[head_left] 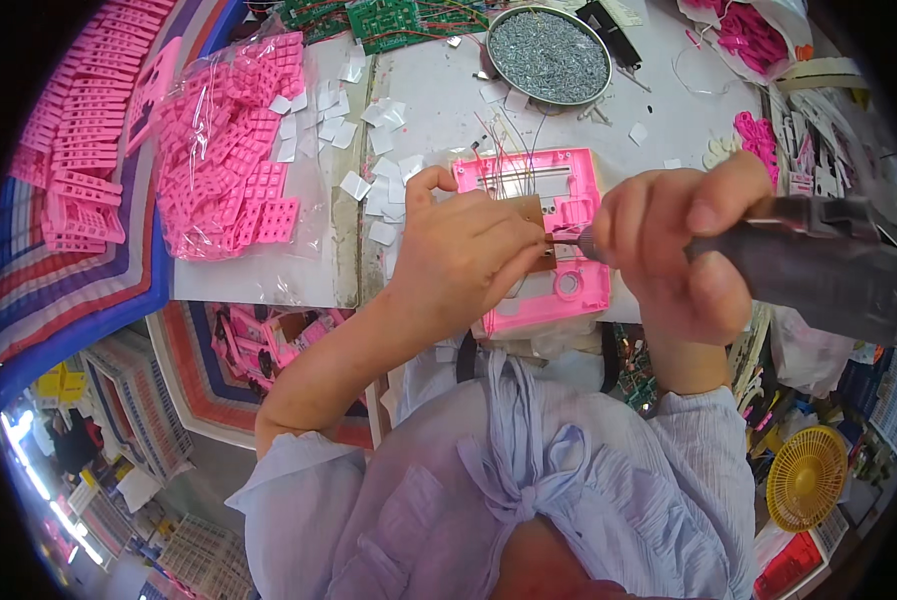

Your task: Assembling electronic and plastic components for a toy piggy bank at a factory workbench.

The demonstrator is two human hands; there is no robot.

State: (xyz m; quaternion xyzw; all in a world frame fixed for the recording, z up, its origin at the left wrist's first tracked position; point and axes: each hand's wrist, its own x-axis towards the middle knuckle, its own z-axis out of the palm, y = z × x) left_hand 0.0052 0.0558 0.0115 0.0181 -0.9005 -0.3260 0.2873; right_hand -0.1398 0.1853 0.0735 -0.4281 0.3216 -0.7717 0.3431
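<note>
**Pink housing held under a powered screwdriver**

A pink plastic housing [568, 200] is seen lying flat on the white worktable [448, 100], just in front of the person's chest. The left hand [463, 250] is laid over its left half, fingers pressed together on a small brown circuit board [540, 232] that is pinned against the housing. The right hand [673, 250] is closed around a dark grey electric screwdriver [818, 265], whose tip is brought to the board's edge beside the left fingertips. Thin wires [513, 150] are run across the housing's top. Behind it, a round metal pan of screws [548, 55] is placed; to the left, pink parts in a clear bag [233, 150] are heaped.
</note>
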